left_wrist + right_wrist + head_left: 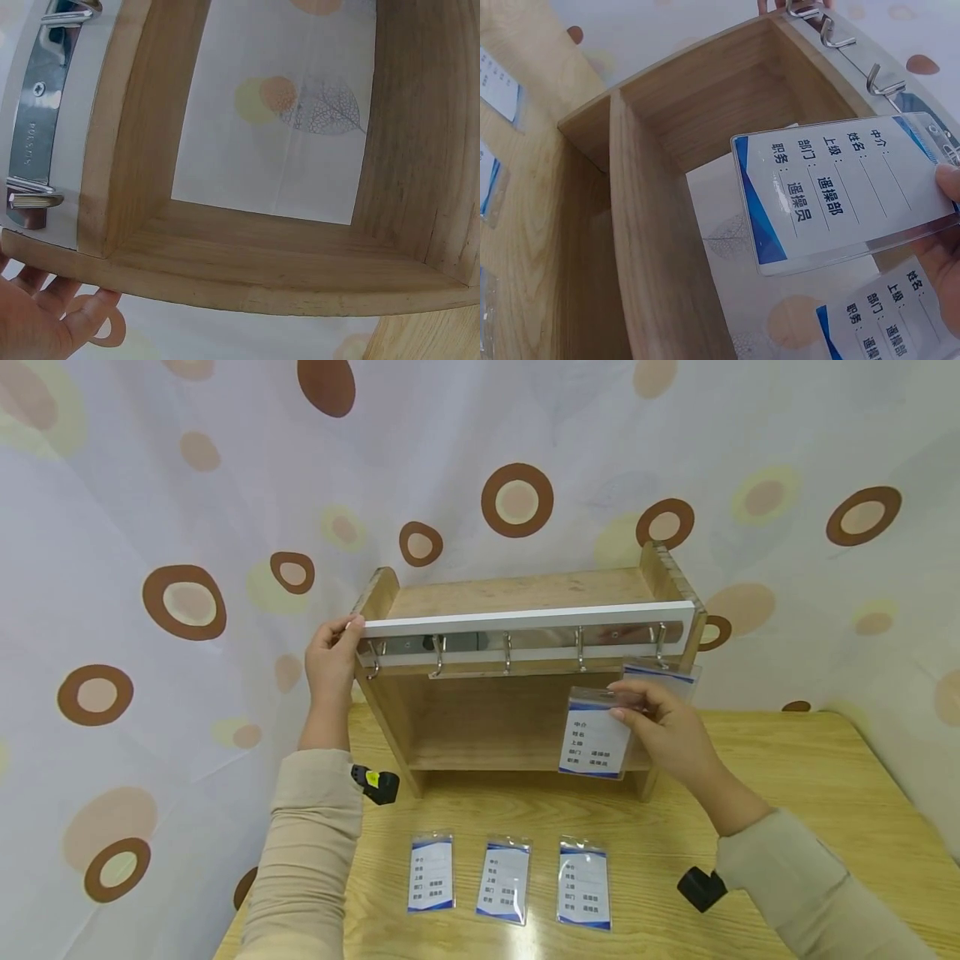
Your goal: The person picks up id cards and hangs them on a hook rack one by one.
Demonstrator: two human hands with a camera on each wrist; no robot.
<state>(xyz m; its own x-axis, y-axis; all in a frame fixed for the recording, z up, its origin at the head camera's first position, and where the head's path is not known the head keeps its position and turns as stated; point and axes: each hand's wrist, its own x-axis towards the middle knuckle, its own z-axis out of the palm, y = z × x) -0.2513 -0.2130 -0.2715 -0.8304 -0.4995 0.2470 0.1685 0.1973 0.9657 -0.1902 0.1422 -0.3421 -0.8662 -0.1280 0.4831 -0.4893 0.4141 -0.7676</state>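
Observation:
My right hand (pixel 663 731) pinches the top edge of a clear badge holder (pixel 595 739) with a white and blue card inside. It is held in front of the shelf, below the hook rail. A second badge holder (pixel 678 681) hangs at the rightmost hook (pixel 661 642), partly hidden by that hand. My left hand (pixel 332 660) grips the upper left corner of the wooden shelf (pixel 390 718), at the end of the white hook rail (pixel 525 618). Its fingers (pixel 90 315) lie against the side board in the left wrist view.
On the wooden table (pixel 675 827), in front of the shelf, three more badge holders lie in a row: left (pixel 431 872), middle (pixel 503 878) and right (pixel 583 883). The rail's other hooks (pixel 507 653) carry no badge. A patterned cloth (pixel 465 460) hangs behind.

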